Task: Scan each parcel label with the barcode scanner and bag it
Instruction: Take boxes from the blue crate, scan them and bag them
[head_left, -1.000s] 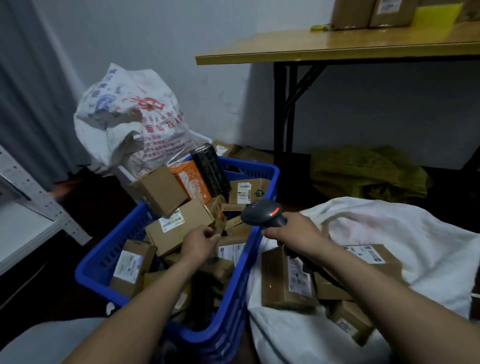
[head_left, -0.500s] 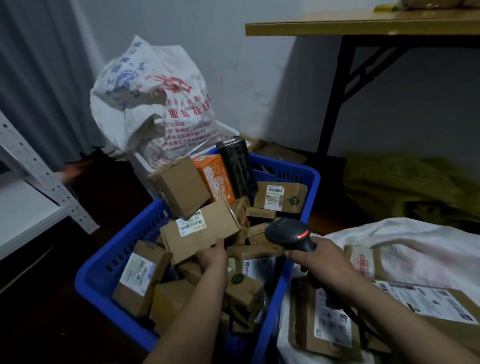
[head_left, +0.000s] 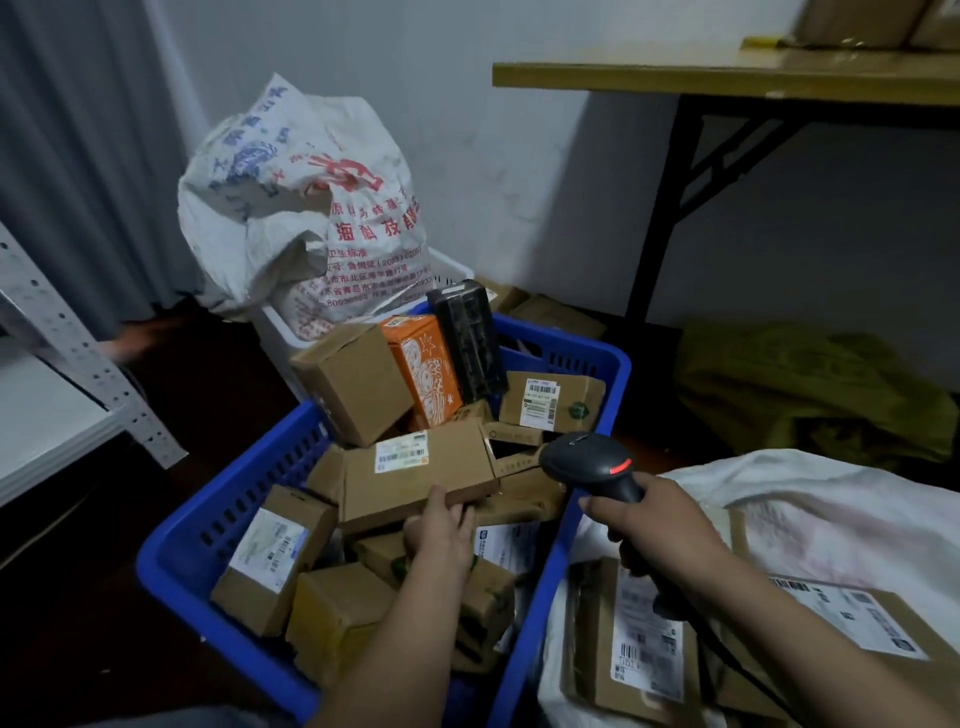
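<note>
Both my arms are stretched forward, each hand with a hold.

My left hand (head_left: 441, 530) pinches the near edge of the parcel (head_left: 415, 478), thumb on top, bare forearm coming up from below. My right hand (head_left: 657, 525) is curled round the handle of the scanner (head_left: 587, 460), forearm coming in from the lower right.

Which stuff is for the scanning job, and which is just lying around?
For the job: scanner in right hand, parcel in left hand, blue basket, white bag.
Just lying about: printed sack, table, green cloth, shelf.
</note>
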